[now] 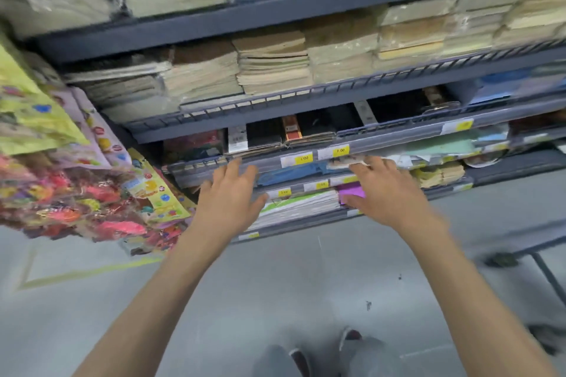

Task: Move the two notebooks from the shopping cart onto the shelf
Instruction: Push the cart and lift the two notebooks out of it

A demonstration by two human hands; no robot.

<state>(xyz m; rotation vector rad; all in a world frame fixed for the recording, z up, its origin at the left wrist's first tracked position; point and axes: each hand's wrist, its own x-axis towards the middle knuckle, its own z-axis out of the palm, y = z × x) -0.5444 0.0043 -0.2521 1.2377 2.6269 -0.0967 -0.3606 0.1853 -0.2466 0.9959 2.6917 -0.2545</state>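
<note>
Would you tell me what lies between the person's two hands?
In the head view, between the left hand and right hand lie blue flat packs, yellow price labels and a green-and-white paper stack.

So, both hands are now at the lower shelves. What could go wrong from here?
1. The purple item lies at the front of the bottom shelf beside the right hand; a nudge might tip it off.
2. The white stack beside the left hand also reaches that front edge, so a push could slide it off.
3. The colourful packs hang close to the left arm and could be brushed down.
</note>
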